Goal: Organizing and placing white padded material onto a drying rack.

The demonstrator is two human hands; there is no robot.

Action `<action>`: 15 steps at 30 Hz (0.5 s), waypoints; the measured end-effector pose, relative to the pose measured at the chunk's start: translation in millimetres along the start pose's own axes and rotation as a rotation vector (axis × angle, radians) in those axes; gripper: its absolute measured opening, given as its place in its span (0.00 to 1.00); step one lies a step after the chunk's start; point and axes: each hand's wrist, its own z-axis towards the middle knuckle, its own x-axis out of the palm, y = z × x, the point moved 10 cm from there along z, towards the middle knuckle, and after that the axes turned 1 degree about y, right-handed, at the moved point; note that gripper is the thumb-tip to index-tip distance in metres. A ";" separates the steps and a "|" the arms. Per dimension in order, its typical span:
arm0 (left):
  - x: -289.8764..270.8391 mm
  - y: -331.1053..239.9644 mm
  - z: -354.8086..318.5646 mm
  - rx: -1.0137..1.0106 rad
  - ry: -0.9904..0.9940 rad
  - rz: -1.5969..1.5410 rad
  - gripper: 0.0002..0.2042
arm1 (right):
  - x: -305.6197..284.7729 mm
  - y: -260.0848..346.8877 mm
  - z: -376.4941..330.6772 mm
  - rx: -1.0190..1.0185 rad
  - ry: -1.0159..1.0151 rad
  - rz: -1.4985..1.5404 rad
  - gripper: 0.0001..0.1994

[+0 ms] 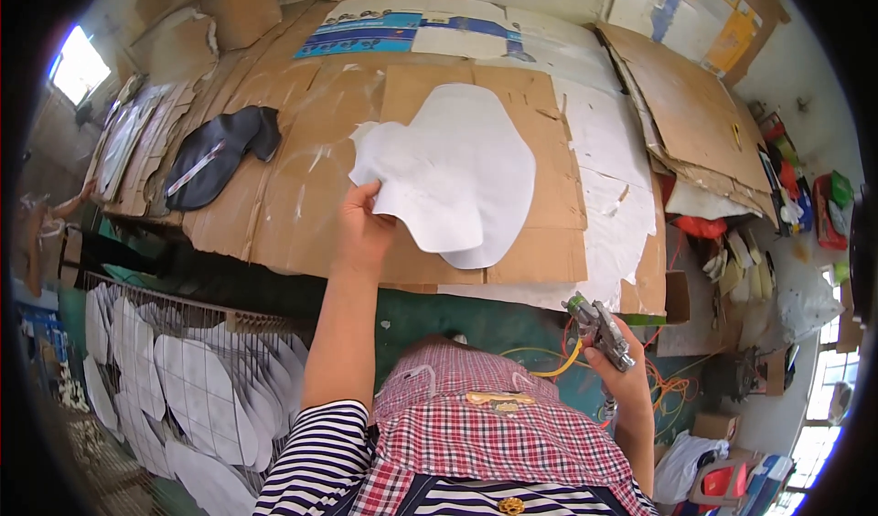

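Note:
On the cardboard-covered table lies a white, rounded sheet piece (498, 150) with a narrower lobe at its left; part of it looks folded over or overlapped by a second layer. My left hand (366, 228) pinches the lower left edge of this sheet between thumb and fingers. Near the table's front edge, my right hand (624, 370) is wrapped round a metal spray gun (599, 330). A yellow hose (560, 368) runs close beside the gun; its joint is partly hidden. Farther left rests a black sheet piece (215, 155) with a slim white-and-red strip (195, 170) on it.
Flat cardboard (293, 178) covers the table, with a stack of cardboard sheets (686, 105) at the right. Below left, a wire rack (219, 310) holds several white sheet pieces (197, 383). Orange hoses (672, 393) lie coiled on the green floor. At the far left another person's arm (69, 205) shows.

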 end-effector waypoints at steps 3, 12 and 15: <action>22.5 -49.8 -37.0 0.092 0.068 -0.032 0.14 | 15.0 0.7 10.5 0.008 0.040 -0.011 0.26; -6.3 -237.4 -139.4 0.513 0.009 -0.001 0.14 | 104.4 37.7 49.0 -0.028 0.341 -0.041 0.23; -17.9 -295.5 -237.6 0.815 0.063 0.124 0.21 | 141.8 47.9 58.8 -0.028 0.455 -0.002 0.23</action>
